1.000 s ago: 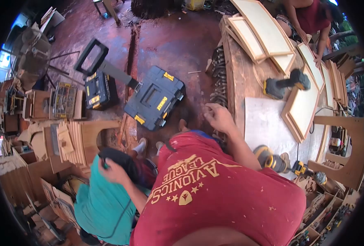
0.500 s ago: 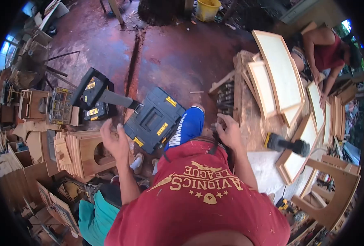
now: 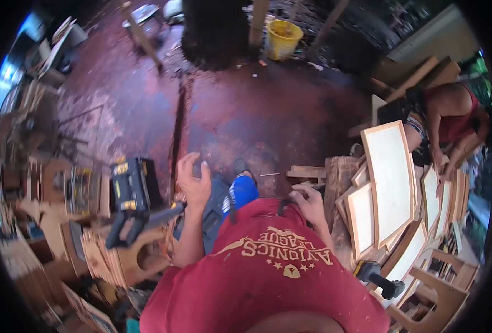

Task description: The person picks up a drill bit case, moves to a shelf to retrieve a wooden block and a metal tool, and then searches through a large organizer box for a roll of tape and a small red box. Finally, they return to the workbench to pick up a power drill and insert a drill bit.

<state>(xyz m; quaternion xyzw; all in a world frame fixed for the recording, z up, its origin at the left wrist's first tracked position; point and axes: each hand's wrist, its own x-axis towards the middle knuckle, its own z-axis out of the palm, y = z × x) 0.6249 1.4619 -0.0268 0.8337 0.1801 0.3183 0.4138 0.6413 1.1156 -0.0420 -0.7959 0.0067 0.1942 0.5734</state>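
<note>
My left hand (image 3: 195,180) is raised in front of me, its fingers loosely curved and apart, with nothing in it. Below and behind that wrist lies a dark grey-blue toolbox (image 3: 215,201), largely covered by my forearm and leg. Its long black handle (image 3: 125,232) reaches out to the left over stacked wooden pieces. My right hand (image 3: 309,202) hangs by my right side near the wooden workbench (image 3: 340,172). Its fingers are bent but apart, and I see nothing held in them. A yellow-and-black cordless drill (image 3: 380,280) lies on the bench's near side.
White panels with wooden edging (image 3: 391,177) lie stacked on the bench. Beyond them a co-worker (image 3: 448,119) leans over more panels. A second black-and-yellow toolbox (image 3: 134,186) stands on the left. Cut wooden parts (image 3: 113,258) crowd the lower left. A yellow bucket (image 3: 283,40) stands ahead.
My view has turned and shifted forward. The toolbox now sits closer to my body, mostly behind my left arm, and its handle has swung toward me. Both hands stay empty.
</note>
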